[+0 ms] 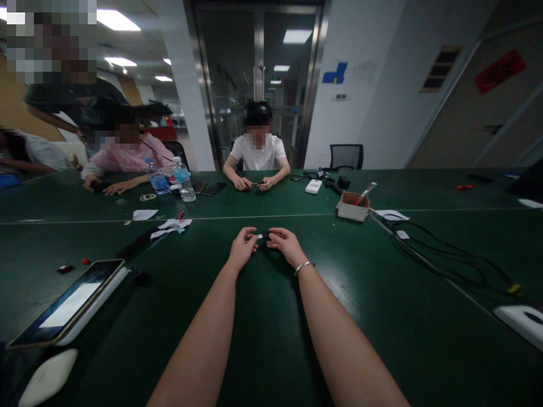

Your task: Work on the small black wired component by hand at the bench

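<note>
Over the dark green table (271,316), my two hands meet in front of me around a small black and silver object (263,236). Its exact kind is too small to make out. The fingertips of my left hand (241,249) pinch its silver end. At its black end, the fingers of my right hand (287,246) are closed on it. A silver bracelet (304,267) circles my right wrist. Both forearms stretch forward across the table, and the fingers hide part of the object.
A phone (70,302) leans on a white block at left, near a white mouse-like item (48,377). Ahead right stands a small cardboard box (353,212); black cables (449,249) run beyond it. Bottles (184,181) stand far left. A person (258,152) sits opposite, others at left.
</note>
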A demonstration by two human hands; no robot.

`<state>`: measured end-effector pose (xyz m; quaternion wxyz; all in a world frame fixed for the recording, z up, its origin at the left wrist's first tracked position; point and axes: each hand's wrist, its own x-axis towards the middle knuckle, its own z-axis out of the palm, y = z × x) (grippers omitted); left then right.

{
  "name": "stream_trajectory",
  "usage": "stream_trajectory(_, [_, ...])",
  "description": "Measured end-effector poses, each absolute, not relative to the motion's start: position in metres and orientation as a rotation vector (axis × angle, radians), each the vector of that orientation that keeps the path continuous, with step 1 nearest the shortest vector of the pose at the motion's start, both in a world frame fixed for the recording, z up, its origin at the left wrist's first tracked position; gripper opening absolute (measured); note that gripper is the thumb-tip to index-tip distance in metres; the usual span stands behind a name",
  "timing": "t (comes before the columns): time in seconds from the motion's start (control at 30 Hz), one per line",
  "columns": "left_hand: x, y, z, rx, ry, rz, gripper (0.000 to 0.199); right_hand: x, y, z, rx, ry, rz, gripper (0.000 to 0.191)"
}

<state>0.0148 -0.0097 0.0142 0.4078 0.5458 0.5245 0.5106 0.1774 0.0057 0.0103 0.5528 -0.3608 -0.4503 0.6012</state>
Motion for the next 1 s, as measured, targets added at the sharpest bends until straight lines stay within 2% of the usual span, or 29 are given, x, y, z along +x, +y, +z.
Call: stream_trajectory(1.0, [0.0132, -0.0042, 0.0053, 1.418, 1.325, 1.307, 0.026, 0.1769, 0.0063, 0.0098, -0.848, -1.066, 1.42, 0.021])
